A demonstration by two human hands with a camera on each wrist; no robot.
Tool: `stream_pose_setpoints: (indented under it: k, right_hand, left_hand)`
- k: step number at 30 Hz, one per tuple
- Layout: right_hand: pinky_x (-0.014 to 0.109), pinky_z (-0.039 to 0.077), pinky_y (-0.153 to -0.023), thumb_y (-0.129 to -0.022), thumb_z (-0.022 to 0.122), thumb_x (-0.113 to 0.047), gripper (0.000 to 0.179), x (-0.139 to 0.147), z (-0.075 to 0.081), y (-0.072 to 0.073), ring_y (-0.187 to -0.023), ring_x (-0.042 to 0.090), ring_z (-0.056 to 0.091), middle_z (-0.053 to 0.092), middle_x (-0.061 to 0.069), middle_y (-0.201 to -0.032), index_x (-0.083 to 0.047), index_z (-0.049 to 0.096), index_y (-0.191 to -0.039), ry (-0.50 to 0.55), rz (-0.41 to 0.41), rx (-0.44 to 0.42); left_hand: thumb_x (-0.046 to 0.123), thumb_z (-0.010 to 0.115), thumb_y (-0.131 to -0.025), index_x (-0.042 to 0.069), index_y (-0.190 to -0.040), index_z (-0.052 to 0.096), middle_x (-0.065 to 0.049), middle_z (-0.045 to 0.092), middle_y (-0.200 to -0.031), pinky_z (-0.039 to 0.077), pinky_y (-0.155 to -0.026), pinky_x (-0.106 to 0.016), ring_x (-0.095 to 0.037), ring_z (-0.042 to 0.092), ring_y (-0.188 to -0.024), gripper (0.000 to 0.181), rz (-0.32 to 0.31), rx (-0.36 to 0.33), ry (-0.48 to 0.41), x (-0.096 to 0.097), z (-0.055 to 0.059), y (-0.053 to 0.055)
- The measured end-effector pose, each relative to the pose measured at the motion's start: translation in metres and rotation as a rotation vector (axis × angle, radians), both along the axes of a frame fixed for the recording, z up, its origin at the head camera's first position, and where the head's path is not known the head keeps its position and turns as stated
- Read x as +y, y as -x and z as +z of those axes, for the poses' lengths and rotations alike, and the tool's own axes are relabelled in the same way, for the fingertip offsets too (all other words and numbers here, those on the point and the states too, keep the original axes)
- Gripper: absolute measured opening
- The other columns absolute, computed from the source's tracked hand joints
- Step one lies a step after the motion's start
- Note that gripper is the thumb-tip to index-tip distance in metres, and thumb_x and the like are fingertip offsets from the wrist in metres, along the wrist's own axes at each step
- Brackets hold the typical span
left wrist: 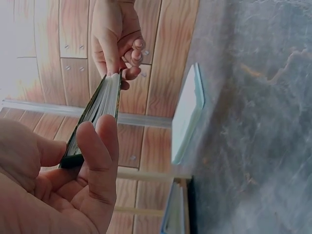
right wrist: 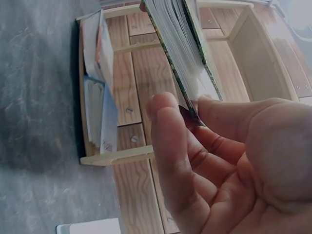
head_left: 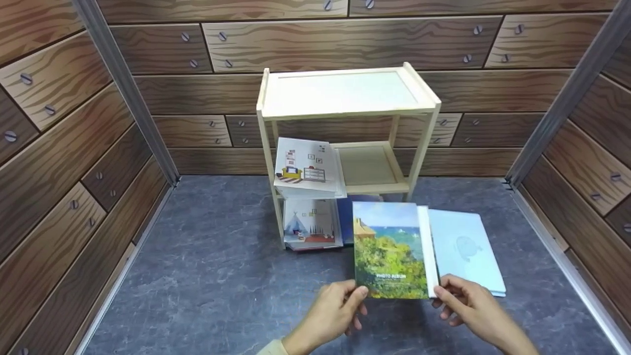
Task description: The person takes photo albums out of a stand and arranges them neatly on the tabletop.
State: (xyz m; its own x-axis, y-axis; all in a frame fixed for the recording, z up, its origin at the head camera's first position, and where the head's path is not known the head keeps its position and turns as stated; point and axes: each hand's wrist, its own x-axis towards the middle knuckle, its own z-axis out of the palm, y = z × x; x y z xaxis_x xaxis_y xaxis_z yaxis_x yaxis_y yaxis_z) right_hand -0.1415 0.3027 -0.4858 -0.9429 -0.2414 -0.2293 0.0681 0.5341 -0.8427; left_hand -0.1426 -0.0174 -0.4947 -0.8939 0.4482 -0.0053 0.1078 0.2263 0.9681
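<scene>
Both hands hold a photo album [head_left: 394,251] up in front of the shelf, its painted landscape cover facing me. My left hand [head_left: 331,311] pinches its lower left corner, thumb on the front. At the lower right corner, by the white spine strip, my right hand [head_left: 468,303] pinches it with the thumb in front. The album's page edges [left wrist: 109,92] show between the covers in the left wrist view. In the right wrist view, thumb and fingers grip one corner of the album [right wrist: 180,44]. Behind the album at right, a light blue book [head_left: 466,249] lies on the floor.
A pale wooden shelf unit [head_left: 340,93] stands against the wood-patterned wall. White illustrated books [head_left: 308,165] sit at the left of its middle tier. More books [head_left: 311,224] and a dark blue one [head_left: 346,222] are on the bottom tier. The floor [head_left: 212,276] is dark grey marbled.
</scene>
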Motion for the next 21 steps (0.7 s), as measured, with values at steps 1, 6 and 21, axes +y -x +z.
stream_pose_setpoints:
  k: [1,6,21]
  right_hand:
    - [0.035,0.067,-0.064,-0.114,0.055,-0.038,0.038,0.002,-0.002,-0.001,-0.076,0.017,0.074,0.075,0.007,-0.096,-0.001,0.063,-0.110,0.002,0.003,-0.009]
    - [0.038,0.067,-0.065,-0.113,0.055,-0.039,0.040,0.011,-0.014,-0.003,-0.078,0.022,0.075,0.075,0.007,-0.095,0.000,0.064,-0.110,0.007,0.011,-0.067]
    - [0.036,0.064,-0.062,-0.112,0.059,-0.032,0.036,0.028,-0.042,-0.003,-0.076,0.019,0.073,0.073,0.003,-0.092,0.001,0.069,-0.109,-0.089,0.063,-0.136]
  left_hand:
    - [0.038,0.055,-0.113,0.009,-0.086,0.069,0.001,0.074,-0.075,0.049,-0.040,-0.019,-0.002,0.060,-0.049,0.042,0.001,-0.002,0.001,0.001,-0.002,-0.001]
    - [0.033,0.059,-0.112,0.010,-0.091,0.072,-0.005,0.076,-0.078,0.050,-0.041,-0.022,-0.007,0.066,-0.050,0.034,-0.006,-0.038,0.002,0.009,-0.015,-0.006]
    - [0.034,0.060,-0.112,0.012,-0.099,0.077,0.002,0.072,-0.076,0.047,-0.046,-0.023,-0.009,0.060,-0.053,0.031,-0.018,-0.316,0.103,0.029,-0.045,-0.004]
